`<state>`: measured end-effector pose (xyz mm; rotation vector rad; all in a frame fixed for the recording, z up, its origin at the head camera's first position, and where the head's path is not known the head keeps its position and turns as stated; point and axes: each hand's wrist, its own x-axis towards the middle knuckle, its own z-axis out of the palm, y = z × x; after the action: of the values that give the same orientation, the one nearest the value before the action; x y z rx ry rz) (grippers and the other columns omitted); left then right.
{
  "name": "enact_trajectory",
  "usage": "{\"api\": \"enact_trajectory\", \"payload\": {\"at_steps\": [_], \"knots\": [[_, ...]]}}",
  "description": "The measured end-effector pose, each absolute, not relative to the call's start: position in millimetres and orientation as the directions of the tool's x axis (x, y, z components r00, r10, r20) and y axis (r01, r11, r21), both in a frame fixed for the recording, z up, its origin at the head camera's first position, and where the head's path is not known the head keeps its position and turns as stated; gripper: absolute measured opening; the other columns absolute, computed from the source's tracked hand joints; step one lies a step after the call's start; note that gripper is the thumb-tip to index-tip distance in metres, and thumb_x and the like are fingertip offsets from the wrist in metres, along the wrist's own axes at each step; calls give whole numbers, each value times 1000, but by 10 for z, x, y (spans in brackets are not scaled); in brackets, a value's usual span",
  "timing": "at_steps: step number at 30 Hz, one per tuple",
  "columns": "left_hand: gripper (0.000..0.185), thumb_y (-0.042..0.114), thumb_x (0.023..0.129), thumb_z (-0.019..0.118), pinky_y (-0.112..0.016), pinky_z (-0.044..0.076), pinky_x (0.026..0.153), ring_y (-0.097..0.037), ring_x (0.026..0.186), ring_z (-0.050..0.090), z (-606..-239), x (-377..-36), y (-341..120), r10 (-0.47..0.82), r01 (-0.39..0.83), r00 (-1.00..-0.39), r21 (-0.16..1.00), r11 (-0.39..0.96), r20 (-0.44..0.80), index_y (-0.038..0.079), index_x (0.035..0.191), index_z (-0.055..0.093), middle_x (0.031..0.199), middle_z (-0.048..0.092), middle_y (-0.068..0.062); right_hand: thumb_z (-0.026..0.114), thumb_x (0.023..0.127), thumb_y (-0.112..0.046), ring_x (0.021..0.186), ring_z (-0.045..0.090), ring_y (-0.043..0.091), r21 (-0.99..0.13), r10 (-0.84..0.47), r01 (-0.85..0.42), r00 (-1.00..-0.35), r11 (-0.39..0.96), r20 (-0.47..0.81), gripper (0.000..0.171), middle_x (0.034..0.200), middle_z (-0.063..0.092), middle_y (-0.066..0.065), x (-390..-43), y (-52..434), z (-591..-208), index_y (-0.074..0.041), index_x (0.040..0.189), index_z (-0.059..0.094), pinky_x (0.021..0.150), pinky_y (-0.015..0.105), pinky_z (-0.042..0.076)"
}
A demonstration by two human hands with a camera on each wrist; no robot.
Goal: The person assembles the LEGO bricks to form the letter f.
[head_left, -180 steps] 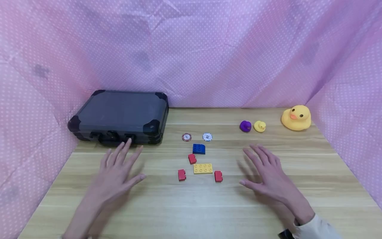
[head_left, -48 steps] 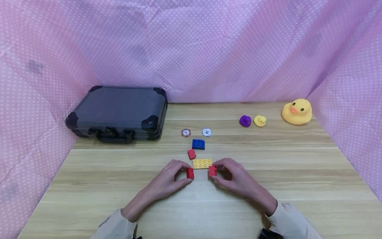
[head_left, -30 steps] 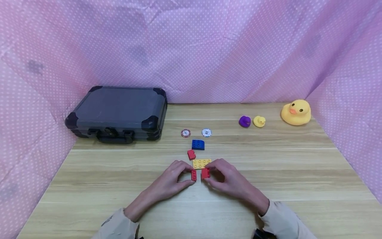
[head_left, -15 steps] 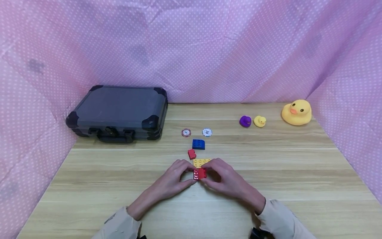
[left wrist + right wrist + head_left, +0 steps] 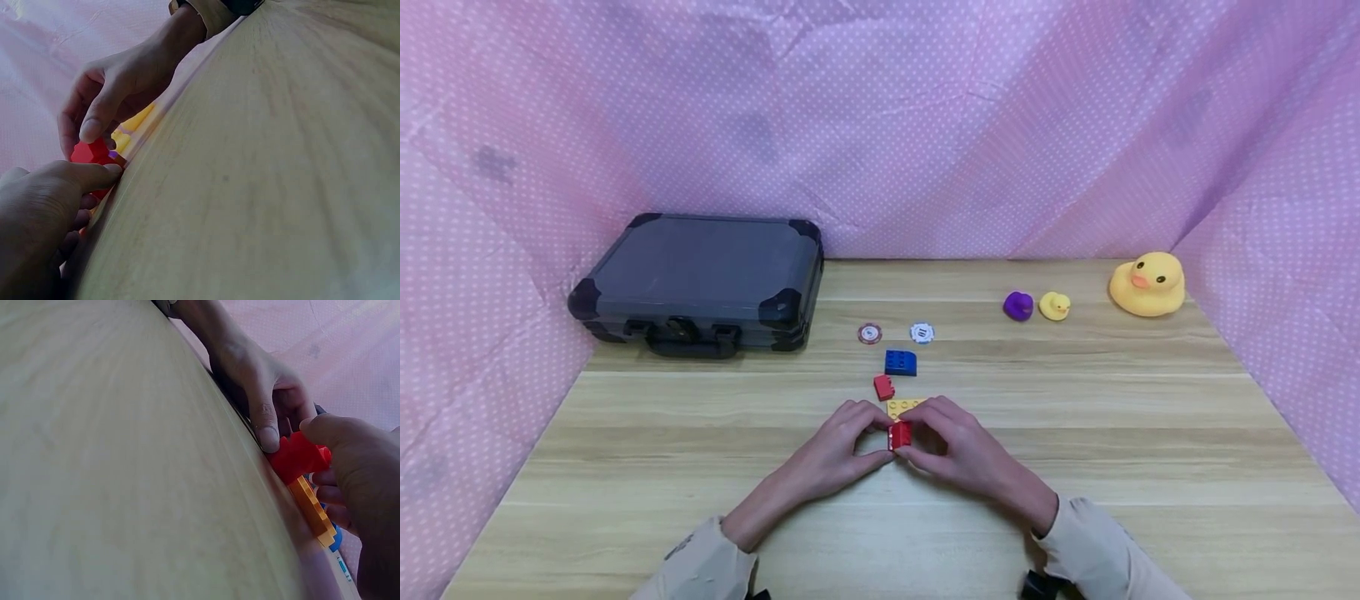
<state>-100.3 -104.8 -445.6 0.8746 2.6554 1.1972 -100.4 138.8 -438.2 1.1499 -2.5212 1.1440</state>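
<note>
In the middle of the table, my left hand [image 5: 827, 450] pinches one small red toy brick [image 5: 103, 178] between thumb and fingers, down at the tabletop. From the other side my right hand [image 5: 958, 442] pinches a second red brick [image 5: 903, 434]. The two red bricks meet, the right one over the left one's studded top and tilted in the right wrist view. Just behind them lies a yellow studded brick [image 5: 897, 408], its right part hidden by my right hand. Farther back are a third red brick [image 5: 883, 387] and a blue brick [image 5: 900, 362] with one rounded corner.
Behind the bricks lie a red-rimmed poker chip [image 5: 869, 333] and a white-and-blue one [image 5: 922, 332]. A dark grey case [image 5: 707, 271] stands back left. A purple duck [image 5: 1018, 306], small yellow duck [image 5: 1055, 306] and large yellow duck [image 5: 1147, 285] sit back right, before a pink curtain [image 5: 910, 125].
Both hands, first spread open over the table, have each picked up a red brick and brought them together. Lately the right brick has moved left onto the other one and tilted.
</note>
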Motion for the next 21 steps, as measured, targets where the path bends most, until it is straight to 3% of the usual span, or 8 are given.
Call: {"api": "enact_trajectory", "payload": {"at_steps": [21], "knots": [[33,25,93,81,-35,49,97,-11,111,52,-4456,-1000,-1047,547,474,-824,707,526,146,20,122,67,119,63,10,81,93,-25,102,60,13,-604,-576,-679,-712,418,401,32,114,65,-6,-1002,1329,-4404,-16,120,68,87,30,54]]}}
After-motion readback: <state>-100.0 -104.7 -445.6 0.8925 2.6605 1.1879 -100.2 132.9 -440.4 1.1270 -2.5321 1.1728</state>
